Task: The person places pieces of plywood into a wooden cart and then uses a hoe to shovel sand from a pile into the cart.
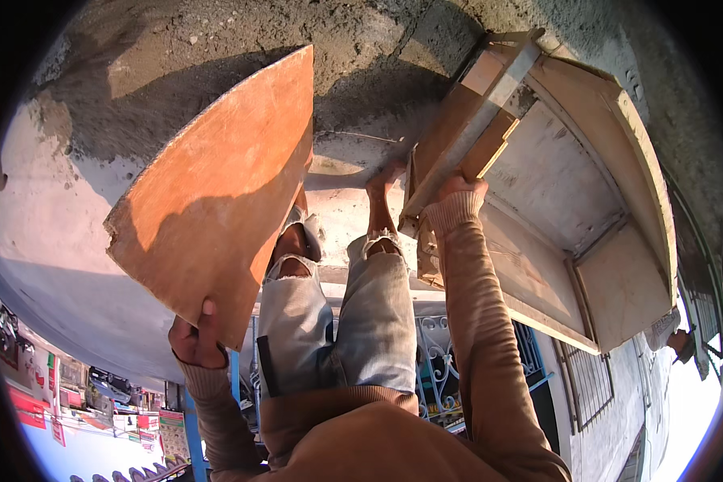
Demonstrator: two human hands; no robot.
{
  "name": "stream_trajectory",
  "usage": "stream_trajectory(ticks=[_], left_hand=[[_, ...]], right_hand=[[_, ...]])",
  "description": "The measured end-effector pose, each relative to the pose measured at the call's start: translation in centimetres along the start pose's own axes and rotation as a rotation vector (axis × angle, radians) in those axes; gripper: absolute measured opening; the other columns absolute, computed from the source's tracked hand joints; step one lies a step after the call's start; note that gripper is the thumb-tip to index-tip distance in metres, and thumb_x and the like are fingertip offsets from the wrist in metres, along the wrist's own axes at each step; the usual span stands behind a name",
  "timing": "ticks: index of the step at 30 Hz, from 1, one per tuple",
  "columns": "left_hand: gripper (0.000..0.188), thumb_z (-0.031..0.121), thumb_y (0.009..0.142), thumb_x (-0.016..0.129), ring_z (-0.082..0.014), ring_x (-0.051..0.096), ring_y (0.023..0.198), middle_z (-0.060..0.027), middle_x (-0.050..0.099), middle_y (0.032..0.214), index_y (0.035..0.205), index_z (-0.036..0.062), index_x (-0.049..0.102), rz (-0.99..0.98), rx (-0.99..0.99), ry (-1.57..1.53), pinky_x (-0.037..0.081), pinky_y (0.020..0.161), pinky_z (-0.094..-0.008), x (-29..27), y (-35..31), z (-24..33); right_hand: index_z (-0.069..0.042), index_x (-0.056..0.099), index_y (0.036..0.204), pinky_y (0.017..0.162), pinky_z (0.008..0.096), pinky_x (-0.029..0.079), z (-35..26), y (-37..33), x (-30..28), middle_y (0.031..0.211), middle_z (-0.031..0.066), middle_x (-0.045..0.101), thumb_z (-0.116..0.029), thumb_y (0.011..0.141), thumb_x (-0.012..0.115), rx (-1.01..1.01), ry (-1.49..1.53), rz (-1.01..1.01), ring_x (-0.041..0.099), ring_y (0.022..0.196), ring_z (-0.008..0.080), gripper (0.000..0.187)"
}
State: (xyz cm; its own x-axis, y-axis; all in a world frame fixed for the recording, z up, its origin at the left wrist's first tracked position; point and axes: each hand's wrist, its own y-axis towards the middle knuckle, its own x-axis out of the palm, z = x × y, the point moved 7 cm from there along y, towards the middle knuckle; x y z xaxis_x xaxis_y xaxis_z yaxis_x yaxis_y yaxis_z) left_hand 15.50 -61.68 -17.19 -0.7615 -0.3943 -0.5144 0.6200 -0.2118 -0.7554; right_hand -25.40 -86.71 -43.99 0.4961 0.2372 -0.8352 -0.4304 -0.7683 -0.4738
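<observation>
Both hands occupied on my feed. Left hand (199, 336) pinches brown board (225, 177) by near corner, thumb on its face; board extends forward from that hand. Right hand (459, 191) closed on left side of open wooden box (554, 173); I can't tell exactly which piece fingers wrap. Long strip (484, 112) runs ahead of right hand. Jeans (337, 321) between hands, scrollwork railing (435, 353) lower in my view.

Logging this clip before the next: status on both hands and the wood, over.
Left hand gripping orange-brown panel by its near edge. Right hand on open wooden box, fingers partly hidden. Wearer's legs show between panel and box.
</observation>
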Motion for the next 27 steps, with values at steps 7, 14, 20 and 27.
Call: stream_trajectory(ticks=[7, 14, 20, 27], left_hand=[[0.033, 0.020, 0.093, 0.059, -0.0154, 0.059, 0.088, -0.0128, 0.068, 0.100, 0.108, -0.0093, 0.063, 0.167, 0.107, -0.051, 0.046, 0.079, -0.0283, 3.2, -1.9, 0.8], [0.038, 0.022, 0.097, 0.053, -0.0178, 0.059, 0.095, -0.0138, 0.066, 0.106, 0.115, -0.0099, 0.059, 0.038, 0.060, -0.086, 0.047, 0.083, -0.0306, 3.5, -2.8, 1.9], [0.039, 0.024, 0.097, 0.054, -0.0182, 0.059, 0.099, -0.0134, 0.065, 0.109, 0.116, -0.0096, 0.059, 0.033, -0.012, -0.140, 0.046, 0.086, -0.0299, 2.7, -2.5, -0.7], [0.040, 0.025, 0.097, 0.054, -0.0177, 0.060, 0.098, -0.0133, 0.065, 0.109, 0.116, -0.0092, 0.059, 0.061, 0.020, -0.114, 0.047, 0.086, -0.0307, 1.8, -2.2, -1.4]], right_hand=[[0.011, 0.066, 0.089, 0.059, 0.0423, 0.050, -0.9, 0.4, -0.7, 0.070, 0.0240, 0.066, -0.040, 0.094, 0.057, 0.010, -0.050, 0.007, 0.067, 0.067, 0.0376, 0.052], [0.010, 0.067, 0.088, 0.058, 0.0430, 0.049, -1.8, -1.3, -1.5, 0.068, 0.0247, 0.064, -0.036, 0.092, 0.060, 0.026, -0.221, 0.032, 0.064, 0.063, 0.0389, 0.047], [0.010, 0.066, 0.087, 0.062, 0.0410, 0.052, -2.1, -1.7, -0.8, 0.074, 0.0238, 0.068, -0.026, 0.088, 0.063, -0.061, -0.067, 0.030, 0.069, 0.071, 0.0339, 0.037], [0.011, 0.065, 0.090, 0.062, 0.0414, 0.054, -2.6, -2.8, -1.9, 0.079, 0.0239, 0.069, -0.019, 0.085, 0.060, 0.030, 0.080, -0.110, 0.070, 0.073, 0.0354, 0.030]])
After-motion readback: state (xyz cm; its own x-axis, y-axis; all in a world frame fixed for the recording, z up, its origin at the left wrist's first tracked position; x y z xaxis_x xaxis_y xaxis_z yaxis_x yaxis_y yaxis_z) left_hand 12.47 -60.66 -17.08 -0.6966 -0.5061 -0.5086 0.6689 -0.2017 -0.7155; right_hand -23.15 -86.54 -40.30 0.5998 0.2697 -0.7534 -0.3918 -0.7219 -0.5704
